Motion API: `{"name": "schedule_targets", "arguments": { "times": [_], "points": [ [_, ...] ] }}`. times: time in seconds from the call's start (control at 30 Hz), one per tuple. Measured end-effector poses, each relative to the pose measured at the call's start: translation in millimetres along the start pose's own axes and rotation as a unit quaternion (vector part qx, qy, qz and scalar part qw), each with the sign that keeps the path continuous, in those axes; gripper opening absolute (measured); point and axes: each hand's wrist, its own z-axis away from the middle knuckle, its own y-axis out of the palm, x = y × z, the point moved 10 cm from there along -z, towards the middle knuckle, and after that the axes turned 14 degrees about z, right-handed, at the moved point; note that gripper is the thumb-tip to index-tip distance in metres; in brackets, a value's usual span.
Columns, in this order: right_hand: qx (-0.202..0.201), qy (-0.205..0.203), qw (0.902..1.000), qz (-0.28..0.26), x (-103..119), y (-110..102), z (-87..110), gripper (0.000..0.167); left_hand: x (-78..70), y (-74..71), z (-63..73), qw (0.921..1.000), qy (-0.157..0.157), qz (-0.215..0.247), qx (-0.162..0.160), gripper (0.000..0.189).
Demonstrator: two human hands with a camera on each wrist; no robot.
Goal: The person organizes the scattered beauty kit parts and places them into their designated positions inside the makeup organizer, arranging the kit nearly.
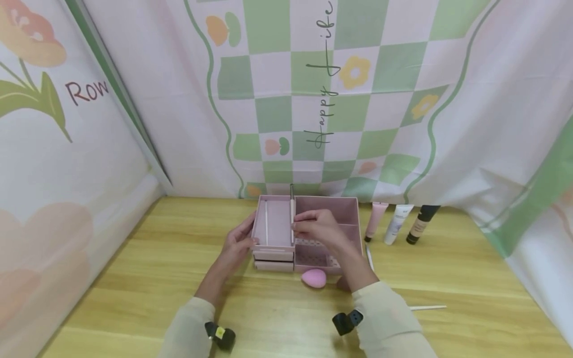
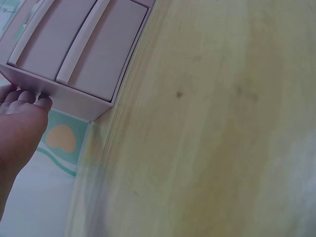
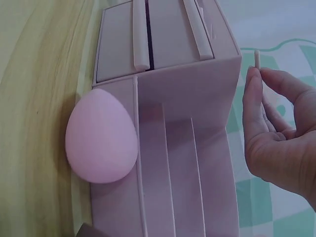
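Note:
A pink desktop organizer [image 1: 327, 201] stands on the table, its shallow top tray [image 1: 278, 223] at the left above two drawers [image 2: 103, 44]. My left hand [image 1: 237, 243] holds the organizer's left side, the fingers against the outer wall and the thumb at the tray's front corner. With thumb and forefinger, my right hand [image 1: 319, 226] pinches a slim pale makeup brush [image 1: 293, 209] with a dark far end, lengthwise over the tray's right edge. Only the brush's pale end [image 3: 256, 58] shows above the fingertips in the right wrist view. A thin white stick [image 1: 266, 223] lies in the tray.
A pink egg-shaped makeup sponge [image 1: 314, 278] sits at the organizer's front. To the right stand a pink tube [image 1: 376, 221], a white tube [image 1: 398, 223] and a black-capped beige tube [image 1: 422, 224]. A white stick [image 1: 427, 308] lies at the front right. Patterned curtains hang behind.

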Motion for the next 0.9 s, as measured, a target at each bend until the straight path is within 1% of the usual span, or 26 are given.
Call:
{"name": "schedule_targets", "arguments": {
  "times": [0.17, 0.27, 0.47, 0.67, 0.8, 0.9],
  "points": [
    [0.0, 0.022, 0.9997, 0.008, 3.1, 5.0, -4.8, 0.038, 1.1, 1.0, -0.1, 1.0, -0.004, 0.003, 0.001, 0.081],
    [-0.002, 0.032, 0.9992, 0.021, 6.7, 7.6, -8.2, 0.037, 0.6, 1.3, 0.2, 1.0, 0.0, 0.006, 0.003, 0.081],
    [0.002, 0.034, 0.9982, 0.049, 17.9, 16.2, -13.7, 0.031, -0.1, 0.3, 0.4, 0.9998, 0.014, 0.013, 0.01, 0.081],
    [0.003, 0.049, 0.9967, 0.064, 16.7, 22.5, -18.3, 0.029, 0.9, 0.2, 0.8, 0.9999, 0.009, 0.009, 0.01, 0.08],
    [0.001, 0.063, 0.9936, 0.093, 16.2, 23.9, -21.0, 0.027, 1.2, -0.3, 0.7, 0.9999, 0.004, 0.006, 0.007, 0.079],
    [0.005, 0.066, 0.9893, 0.13, 20.2, 25.5, -21.7, 0.026, 0.9, -0.7, 0.4, 1.0, 0.001, 0.004, 0.008, 0.079]
  ]
}}
